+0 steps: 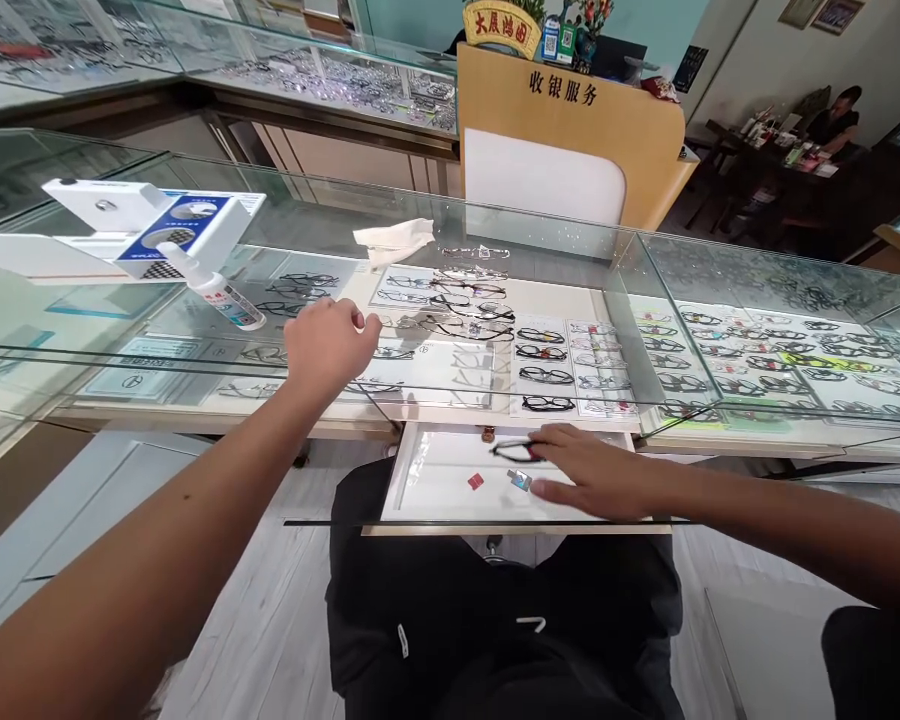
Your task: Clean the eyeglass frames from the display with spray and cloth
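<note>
My left hand (328,342) hovers over the glass countertop with curled fingers, the thumb close to the index finger. The inside of this hand is hidden, so I cannot tell if anything is in it. Past it lies a crumpled white cloth (394,240), and to its left a white spray bottle (225,302) is tilted. My right hand (596,472) is over the pulled-out white drawer (435,455), fingers stretched and thumb apart. Its fingertips cover part of a dark-framed pair of glasses (516,452). Near the thumb are a small silvery-blue piece (520,481) and a red piece (475,482).
An opened white-and-blue box (184,230) stands on the left of the counter. Rows of eyeglass frames (546,376) lie under the glass. A thin glass edge (330,522) crosses before my lap. Beyond is a wooden cashier desk (570,120); a person (834,125) sits far right.
</note>
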Available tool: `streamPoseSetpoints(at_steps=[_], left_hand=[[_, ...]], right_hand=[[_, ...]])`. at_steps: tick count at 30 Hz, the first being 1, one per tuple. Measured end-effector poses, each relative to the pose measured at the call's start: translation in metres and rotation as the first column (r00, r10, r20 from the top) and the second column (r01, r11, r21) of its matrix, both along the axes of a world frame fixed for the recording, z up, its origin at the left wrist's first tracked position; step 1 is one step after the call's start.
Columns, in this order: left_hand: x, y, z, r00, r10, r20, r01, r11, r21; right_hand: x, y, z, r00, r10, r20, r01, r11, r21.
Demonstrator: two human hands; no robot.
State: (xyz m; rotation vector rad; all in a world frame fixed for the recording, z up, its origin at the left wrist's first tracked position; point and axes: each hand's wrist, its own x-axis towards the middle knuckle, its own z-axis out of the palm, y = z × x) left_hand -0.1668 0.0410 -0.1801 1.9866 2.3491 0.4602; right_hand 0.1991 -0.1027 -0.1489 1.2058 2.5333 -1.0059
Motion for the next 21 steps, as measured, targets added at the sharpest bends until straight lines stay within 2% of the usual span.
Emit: streamPoseSetpoints(at_steps=[3, 6, 9, 11, 14, 18, 21], left_hand=[[0.000, -0.001, 0.000, 1.000, 0.004, 0.000, -0.004, 1.000, 0.007], [-0.001, -0.001, -0.001, 1.000, -0.010, -0.005, 0.010, 1.000, -0.001], [-0.003, 0.001, -0.002, 1.000, -0.005, -0.010, 0.005, 1.000, 0.003], [-0.005, 0.004, -0.004, 1.000, 0.007, -0.011, -0.007, 1.000, 0.002], [-0.006, 0.007, -0.006, 1.000, 0.006, -0.023, -0.006, 1.000, -0.005], [-0.006, 0.008, -0.005, 0.999, 0.006, -0.048, -0.007, 1.000, -0.012], [-0.004, 0.007, -0.002, 0.998, 0.022, -0.057, -0.023, 0.999, -0.024]], right_hand=[[0.004, 0.037, -0.058, 0.982, -0.159, 0.101, 0.128, 0.958, 0.256], [0.009, 0.090, -0.104, 0.938, -0.328, 0.112, 0.227, 0.827, 0.514], [0.015, 0.144, -0.137, 0.933, -0.357, 0.039, 0.235, 0.690, 0.684], [0.020, 0.176, -0.152, 0.916, -0.401, -0.009, 0.284, 0.632, 0.721], [0.027, 0.215, -0.168, 0.892, -0.449, -0.043, 0.335, 0.596, 0.730], [0.031, 0.256, -0.181, 0.889, -0.455, -0.058, 0.350, 0.590, 0.728], [0.033, 0.277, -0.187, 0.902, -0.430, -0.044, 0.328, 0.616, 0.716]])
